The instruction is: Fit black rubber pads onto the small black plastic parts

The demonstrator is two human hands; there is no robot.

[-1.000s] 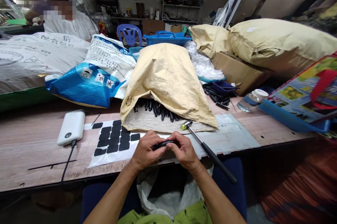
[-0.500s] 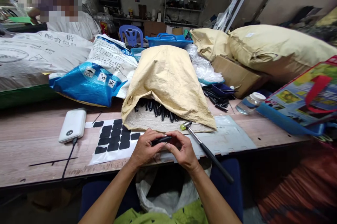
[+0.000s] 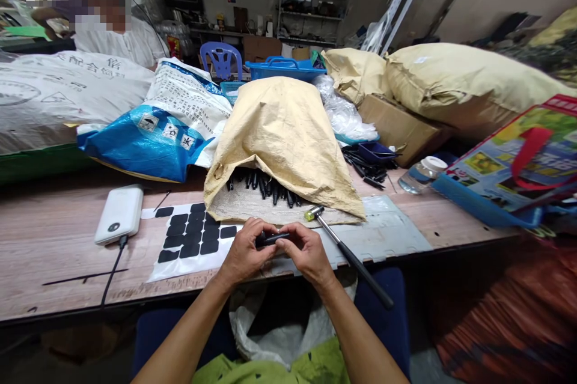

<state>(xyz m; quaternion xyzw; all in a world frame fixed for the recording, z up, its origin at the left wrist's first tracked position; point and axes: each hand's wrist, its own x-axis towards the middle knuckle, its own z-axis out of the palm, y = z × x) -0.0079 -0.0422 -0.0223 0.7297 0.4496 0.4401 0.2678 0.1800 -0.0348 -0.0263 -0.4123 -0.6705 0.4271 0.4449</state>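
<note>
A slim black pen-shaped piece point(image 3: 271, 240) is held crosswise between my two hands, above the table's front edge. My left hand point(image 3: 246, 255) is closed on its left part, with thumb and fingers pinching. The fingers of my right hand point(image 3: 311, 255) pinch its right end, partly hiding it. Just beyond the hands lies the open mouth of a tan woven sack point(image 3: 283, 125), with several similar black pieces point(image 3: 265, 184) showing inside. A small hammer point(image 3: 349, 255) with a yellow-tipped head rests right of my right hand, its black handle jutting past the table edge.
Left of my hands lies a white sheet with black rounded squares point(image 3: 193, 237), beside a white power bank point(image 3: 119, 214) with a cable. A lidded jar point(image 3: 421, 175) and a blue tray point(image 3: 487, 202) stand right. Full sacks line the back; people sit far left.
My right thumb and fingers have closed in nearer to my left hand along the black piece. The whole view has shifted slightly; the hammer and sack stay in place.
</note>
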